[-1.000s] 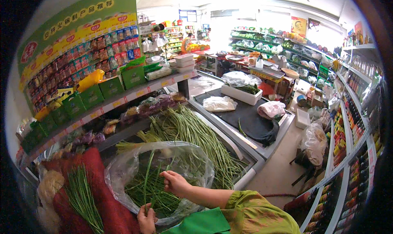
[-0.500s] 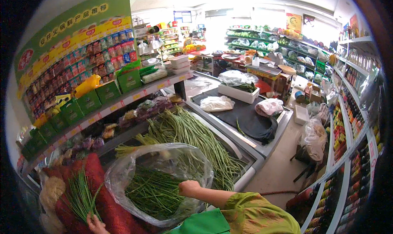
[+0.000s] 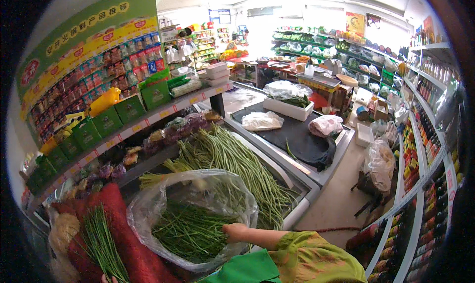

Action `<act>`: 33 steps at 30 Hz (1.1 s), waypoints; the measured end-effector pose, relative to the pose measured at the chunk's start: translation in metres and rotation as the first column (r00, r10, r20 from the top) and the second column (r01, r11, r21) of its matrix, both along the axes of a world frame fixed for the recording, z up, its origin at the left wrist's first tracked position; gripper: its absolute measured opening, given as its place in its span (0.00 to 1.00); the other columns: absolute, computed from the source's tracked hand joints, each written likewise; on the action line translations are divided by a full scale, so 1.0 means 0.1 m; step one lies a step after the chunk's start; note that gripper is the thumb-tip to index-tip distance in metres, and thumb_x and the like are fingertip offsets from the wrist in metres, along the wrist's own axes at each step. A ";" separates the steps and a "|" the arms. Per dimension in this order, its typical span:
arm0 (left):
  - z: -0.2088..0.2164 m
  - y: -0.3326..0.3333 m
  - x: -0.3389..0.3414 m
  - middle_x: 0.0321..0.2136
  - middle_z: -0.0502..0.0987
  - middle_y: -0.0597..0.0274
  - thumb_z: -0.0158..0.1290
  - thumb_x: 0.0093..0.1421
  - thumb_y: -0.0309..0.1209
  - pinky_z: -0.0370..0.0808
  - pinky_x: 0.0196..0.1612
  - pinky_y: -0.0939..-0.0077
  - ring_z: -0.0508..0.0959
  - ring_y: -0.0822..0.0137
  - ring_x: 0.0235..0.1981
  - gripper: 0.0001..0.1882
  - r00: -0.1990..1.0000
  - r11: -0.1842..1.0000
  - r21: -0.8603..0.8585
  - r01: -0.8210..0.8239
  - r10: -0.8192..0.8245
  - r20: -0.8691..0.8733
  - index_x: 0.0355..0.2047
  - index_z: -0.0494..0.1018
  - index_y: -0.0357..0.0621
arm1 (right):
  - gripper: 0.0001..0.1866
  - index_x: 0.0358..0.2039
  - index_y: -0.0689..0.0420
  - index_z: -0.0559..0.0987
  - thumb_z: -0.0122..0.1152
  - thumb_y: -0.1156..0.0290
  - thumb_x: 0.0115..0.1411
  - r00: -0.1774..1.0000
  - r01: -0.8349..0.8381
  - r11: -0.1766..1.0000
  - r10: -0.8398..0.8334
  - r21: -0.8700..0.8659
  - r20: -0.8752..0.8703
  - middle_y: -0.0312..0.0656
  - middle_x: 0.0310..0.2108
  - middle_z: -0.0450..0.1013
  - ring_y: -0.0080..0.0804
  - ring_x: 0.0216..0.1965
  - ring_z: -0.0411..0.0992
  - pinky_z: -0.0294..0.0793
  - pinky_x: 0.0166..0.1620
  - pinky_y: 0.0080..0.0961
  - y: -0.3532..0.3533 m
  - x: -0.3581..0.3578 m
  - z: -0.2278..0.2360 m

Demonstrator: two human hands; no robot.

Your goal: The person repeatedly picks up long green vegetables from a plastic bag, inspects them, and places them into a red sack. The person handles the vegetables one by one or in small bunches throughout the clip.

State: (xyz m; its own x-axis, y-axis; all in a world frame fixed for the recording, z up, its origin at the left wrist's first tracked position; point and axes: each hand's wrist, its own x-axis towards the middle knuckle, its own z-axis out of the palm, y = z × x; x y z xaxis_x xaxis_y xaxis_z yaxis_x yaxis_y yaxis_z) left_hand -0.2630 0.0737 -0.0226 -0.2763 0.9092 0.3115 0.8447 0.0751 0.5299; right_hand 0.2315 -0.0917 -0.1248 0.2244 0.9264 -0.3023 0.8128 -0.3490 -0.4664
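Two hands, one right hand (image 3: 236, 232) and one left hand (image 3: 109, 279); one big clear bag (image 3: 140, 226); one heap of green stalks (image 3: 190, 233) inside it and one separate bunch of stalks (image 3: 103, 238) outside; one heap of long beans (image 3: 235, 166); two white boxes (image 3: 281, 110); one white bundle (image 3: 261, 121); one pink bundle (image 3: 325, 126); at least five green cartons (image 3: 155, 96); one white bottle (image 3: 309, 68)

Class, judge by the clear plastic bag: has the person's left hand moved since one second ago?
Yes, leftward: the left hand has gone from beside the clear plastic bag to the near end of the green bundle.
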 end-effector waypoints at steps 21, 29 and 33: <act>0.23 -0.84 1.51 0.37 0.67 0.54 0.51 0.48 0.30 0.62 0.46 0.62 0.66 0.54 0.41 0.12 0.628 0.596 0.238 0.767 -0.772 -0.094 0.35 0.68 0.44 | 0.14 0.29 0.53 0.74 0.53 0.60 0.42 1.000 -0.016 1.000 0.016 -0.015 0.008 0.45 0.27 0.71 0.44 0.29 0.69 0.69 0.32 0.38 0.11 0.11 -0.17; -0.05 -0.86 2.28 0.35 0.68 0.57 0.51 0.42 0.25 0.62 0.44 0.66 0.66 0.56 0.39 0.14 0.350 0.345 0.078 0.935 -0.935 -0.053 0.33 0.68 0.42 | 0.21 0.41 0.46 0.69 0.55 0.59 0.44 0.988 -0.122 0.991 0.127 -0.059 0.088 0.41 0.31 0.71 0.40 0.34 0.69 0.68 0.34 0.36 -0.21 -0.11 0.26; -0.18 -0.86 2.63 0.38 0.67 0.62 0.51 0.42 0.28 0.58 0.48 0.62 0.65 0.60 0.43 0.16 0.255 0.254 0.028 0.967 -0.951 -0.174 0.36 0.67 0.46 | 0.18 0.42 0.45 0.69 0.50 0.61 0.48 0.964 -0.221 0.974 0.226 -0.055 0.137 0.44 0.33 0.68 0.44 0.32 0.69 0.69 0.33 0.38 -0.29 -0.27 0.19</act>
State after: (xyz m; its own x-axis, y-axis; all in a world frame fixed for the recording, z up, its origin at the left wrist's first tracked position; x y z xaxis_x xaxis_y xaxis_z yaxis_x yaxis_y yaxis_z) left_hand 0.0004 -0.0125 -0.0403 0.8141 0.4392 0.3799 0.2973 -0.8771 0.3772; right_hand 0.2041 -0.1207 -0.1062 0.0557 0.9461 -0.3191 0.9288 -0.1664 -0.3312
